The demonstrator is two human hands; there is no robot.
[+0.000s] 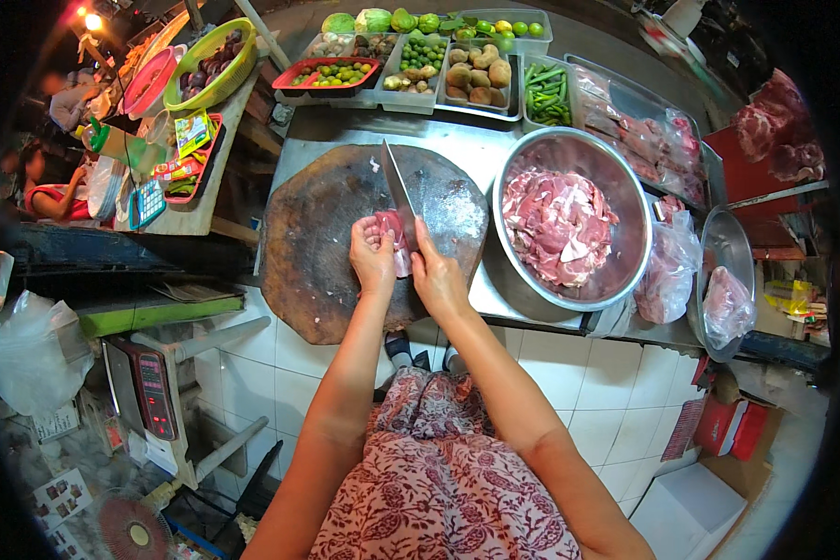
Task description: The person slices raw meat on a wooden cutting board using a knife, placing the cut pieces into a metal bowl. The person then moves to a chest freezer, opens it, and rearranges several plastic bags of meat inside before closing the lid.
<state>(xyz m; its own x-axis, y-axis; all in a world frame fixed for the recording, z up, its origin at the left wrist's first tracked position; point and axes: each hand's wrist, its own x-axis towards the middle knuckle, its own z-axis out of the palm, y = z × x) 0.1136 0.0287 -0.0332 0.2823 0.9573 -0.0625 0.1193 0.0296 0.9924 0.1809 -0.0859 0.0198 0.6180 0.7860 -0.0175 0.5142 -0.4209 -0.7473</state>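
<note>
At the near part of the round chopping block (313, 210), the person's two hands meet over a small piece of meat (401, 254). The left hand (373, 259) has its grip clamped on the meat's left side, fingers curled; the right hand (437, 278) has its grip wrapped around the knife (398, 182), whose blade points away over the block. The step looks to be slicing this piece; the next stroke would seem to call for a steady hold, with the left fingertips tucked clear of the edge. To the right, on the metal tabletop (299, 140), a steel bowl (642, 229) carries a heap of cut meat (558, 224), perhaps from the same work. Beyond stand tubs of limes (422, 54) and green chillies (548, 93).

The knife's handle is mostly covered by the right hand, and whether the edge touches the meat cannot be told. The heap hides the bowl's bottom. The bagged meat (667, 266) is blurred by its plastic, and farther off the street fades into darkness.
</note>
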